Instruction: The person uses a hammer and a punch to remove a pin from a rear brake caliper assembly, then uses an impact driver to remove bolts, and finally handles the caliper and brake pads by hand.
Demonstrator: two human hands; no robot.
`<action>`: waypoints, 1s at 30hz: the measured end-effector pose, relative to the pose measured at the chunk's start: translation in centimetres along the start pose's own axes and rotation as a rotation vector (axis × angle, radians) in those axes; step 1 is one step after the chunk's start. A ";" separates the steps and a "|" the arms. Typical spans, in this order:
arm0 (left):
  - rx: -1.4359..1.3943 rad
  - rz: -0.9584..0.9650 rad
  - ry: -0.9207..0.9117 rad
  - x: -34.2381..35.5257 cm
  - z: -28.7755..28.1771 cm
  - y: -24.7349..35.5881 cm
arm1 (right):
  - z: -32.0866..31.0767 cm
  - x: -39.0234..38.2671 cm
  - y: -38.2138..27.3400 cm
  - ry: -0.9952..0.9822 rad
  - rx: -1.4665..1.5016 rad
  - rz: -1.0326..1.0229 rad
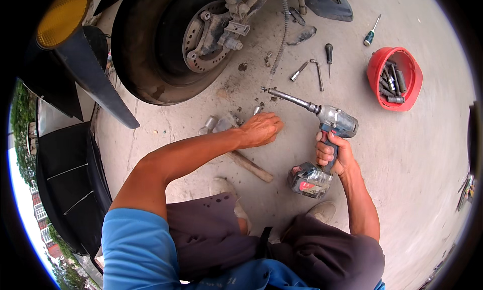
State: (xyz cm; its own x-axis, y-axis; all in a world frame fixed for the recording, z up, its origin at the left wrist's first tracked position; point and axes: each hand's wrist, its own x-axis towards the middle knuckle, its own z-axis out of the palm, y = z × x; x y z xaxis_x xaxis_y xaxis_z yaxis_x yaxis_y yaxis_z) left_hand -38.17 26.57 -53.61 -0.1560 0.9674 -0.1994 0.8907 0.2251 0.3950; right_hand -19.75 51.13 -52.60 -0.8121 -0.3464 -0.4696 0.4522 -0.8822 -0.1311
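Observation:
My right hand (329, 154) grips the handle of a grey cordless impact wrench (338, 121) with a long steel extension (292, 100) pointing left toward the wheel. My left hand (262, 128) has curled fingers low over the concrete, left of the wrench; whatever is inside them is hidden. Beside it are a small chrome socket (256, 110) and some metal pieces (211, 124), partly behind my forearm. A hammer's wooden handle (254, 167) lies below that arm.
A wheel with a brake disc (201, 58) stands upper left, near black bodywork (90, 78). A coiled hose (282, 38), screwdrivers (370, 36), small wrenches (318, 73) and loose parts lie on the concrete. A red helmet-shaped container (410, 89) at right holds several sockets.

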 end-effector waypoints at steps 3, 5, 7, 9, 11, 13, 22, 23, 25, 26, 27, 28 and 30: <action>-0.350 -0.277 0.063 -1.6 -2.9 0.3 | -0.4 -0.1 0.0 -0.007 0.019 0.002; -0.578 -0.537 0.123 -3.2 -4.0 -0.5 | -0.4 0.1 0.1 0.011 0.024 0.010; -0.856 -0.708 0.385 -3.8 -5.8 -2.3 | -0.1 0.3 0.0 0.010 0.017 0.023; -0.895 -0.729 0.501 -2.8 -7.3 -3.0 | 0.1 0.1 0.0 -0.005 0.011 0.018; -0.933 -0.749 0.617 -2.0 -9.0 -3.0 | 0.2 0.2 -0.1 -0.019 0.007 0.019; -0.952 -0.735 0.566 -1.4 -9.9 -2.6 | 0.2 0.1 0.0 -0.022 0.007 0.019; -0.961 -0.693 0.539 -1.4 -10.0 -1.8 | 0.8 -0.1 0.1 -0.006 0.004 0.017; -0.959 -0.694 0.540 -1.5 -10.1 -1.8 | 0.8 -0.1 0.1 -0.011 0.006 0.019; -0.961 -0.698 0.501 -1.6 -10.1 -1.8 | 0.8 -0.2 0.1 -0.015 0.005 0.020; -0.961 -0.698 0.503 -1.6 -10.1 -1.9 | 0.9 -0.2 0.1 -0.011 0.003 0.020; -0.974 -0.674 0.505 -1.6 -10.1 -1.9 | 0.9 -0.1 0.1 -0.007 0.002 0.019; -0.987 -0.649 0.508 -1.6 -10.1 -2.0 | 0.9 -0.1 0.1 -0.008 0.003 0.019; -0.968 -0.642 0.487 -1.8 -10.7 -1.8 | 0.8 -0.1 0.1 -0.003 0.004 0.024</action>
State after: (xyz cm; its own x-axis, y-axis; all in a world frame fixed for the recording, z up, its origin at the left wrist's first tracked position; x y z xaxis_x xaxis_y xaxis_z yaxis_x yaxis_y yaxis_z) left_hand -44.11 25.69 -44.35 -0.7690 0.5479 -0.3293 -0.0490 0.4632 0.8849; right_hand -19.89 50.83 -51.89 -0.8018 -0.3687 -0.4702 0.4703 -0.8749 -0.1160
